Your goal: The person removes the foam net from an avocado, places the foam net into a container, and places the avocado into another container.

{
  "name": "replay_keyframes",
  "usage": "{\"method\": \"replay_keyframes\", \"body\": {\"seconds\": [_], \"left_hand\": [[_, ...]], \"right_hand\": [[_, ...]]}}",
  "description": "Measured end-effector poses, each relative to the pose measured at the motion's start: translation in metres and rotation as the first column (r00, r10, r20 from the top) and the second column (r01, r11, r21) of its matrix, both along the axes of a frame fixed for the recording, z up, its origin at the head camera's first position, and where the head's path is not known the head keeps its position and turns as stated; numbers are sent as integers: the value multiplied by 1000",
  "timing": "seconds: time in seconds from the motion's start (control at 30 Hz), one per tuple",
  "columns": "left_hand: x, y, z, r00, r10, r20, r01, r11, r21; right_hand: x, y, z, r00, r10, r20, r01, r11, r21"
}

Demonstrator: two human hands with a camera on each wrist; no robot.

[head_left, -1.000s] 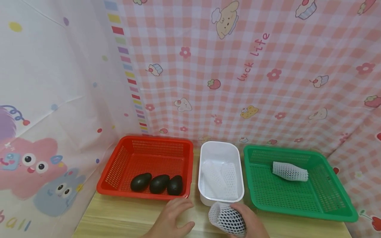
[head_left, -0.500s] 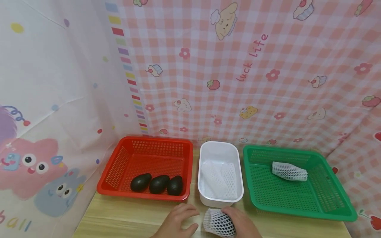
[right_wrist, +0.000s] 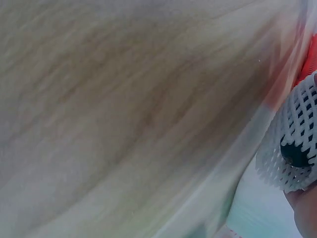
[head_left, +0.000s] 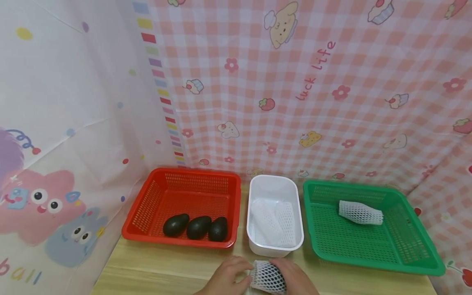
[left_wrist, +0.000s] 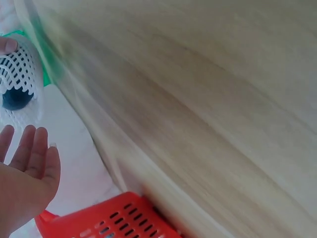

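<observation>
My right hand (head_left: 296, 279) grips an avocado in a white foam net sleeve (head_left: 269, 277) just above the front of the table. Dark avocado skin (right_wrist: 295, 152) shows through the sleeve's open end in the right wrist view. My left hand (head_left: 229, 276) is at the left end of the sleeve, its fingertips at the net's edge. In the left wrist view its fingers (left_wrist: 37, 153) are extended, close to the loose net end; whether they touch it is unclear. Three bare avocados (head_left: 199, 228) lie in the red basket (head_left: 180, 242).
A white tub (head_left: 274, 250) with foam net sleeves (head_left: 266, 221) stands in the middle. At right, a green basket (head_left: 376, 264) holds one net-wrapped piece (head_left: 360, 212). Patterned cloth (head_left: 287, 102) hangs behind the wooden table (head_left: 155, 266).
My right hand has moved the netted avocado leftward and slightly down. My left hand has shifted right, and the gap between its fingers and the net has closed up.
</observation>
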State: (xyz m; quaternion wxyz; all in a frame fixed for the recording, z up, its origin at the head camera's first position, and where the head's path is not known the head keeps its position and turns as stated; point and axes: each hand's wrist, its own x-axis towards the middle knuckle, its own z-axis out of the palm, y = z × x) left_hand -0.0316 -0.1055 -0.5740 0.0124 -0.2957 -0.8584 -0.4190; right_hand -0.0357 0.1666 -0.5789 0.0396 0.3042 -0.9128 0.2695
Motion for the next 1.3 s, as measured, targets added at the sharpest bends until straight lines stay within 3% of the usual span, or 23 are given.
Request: {"method": "replay_keyframes", "body": {"seconds": [0.33, 0.6, 0.9, 1.1, 1.3], "left_hand": [[-2, 9, -1, 998, -21, 66, 23, 1000, -21], [-4, 11, -4, 994, -25, 104, 31, 998, -60], [-4, 14, -8, 995, -44, 88, 47, 999, -26], [-3, 16, -4, 994, -26, 110, 30, 999, -38], [-3, 19, -4, 995, -9, 102, 12, 1000, -29]], "right_hand": [[-2, -1, -8, 999, 15, 42, -15, 1000, 4], [-2, -2, -12, 1000, 24, 14, -25, 1000, 6], [2, 3, -6, 992, -29, 123, 33, 999, -32], [2, 14, -3, 977, -87, 195, 90, 996, -4], [0, 22, -1, 968, -55, 243, 63, 998, -25]]}}
